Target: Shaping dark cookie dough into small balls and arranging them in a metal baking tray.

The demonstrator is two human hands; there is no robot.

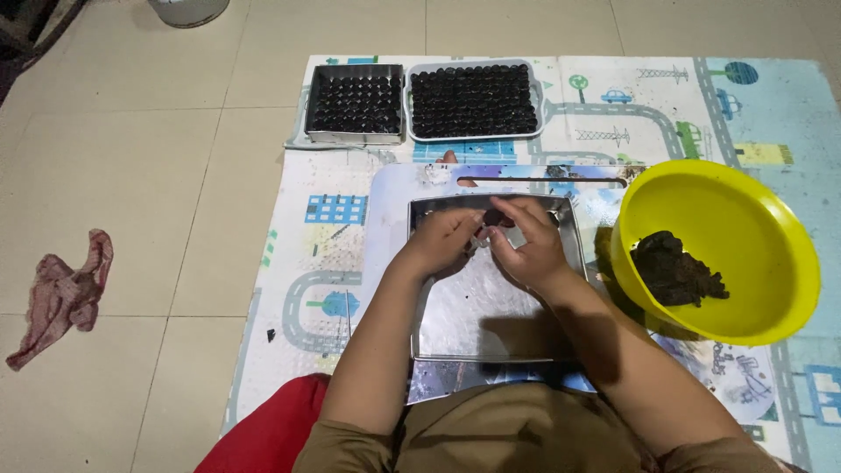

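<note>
Over the far part of a shiny metal tray (491, 324), my left hand (442, 241) and my right hand (530, 243) meet, fingertips pinched together on a small dark lump (492, 216) and a little metal piece. The tray lies on a pale board (390, 219). At my right stands a yellow bowl (745, 197) holding a heap of dark sticky mass (674, 271).
Two trays packed with rows of small dark round pieces sit at the far side: a square metal tray (355, 102) and a rounded grey tray (474, 99). A patterned play mat (315, 263) covers the tiled floor. A reddish rag (66, 293) lies at left.
</note>
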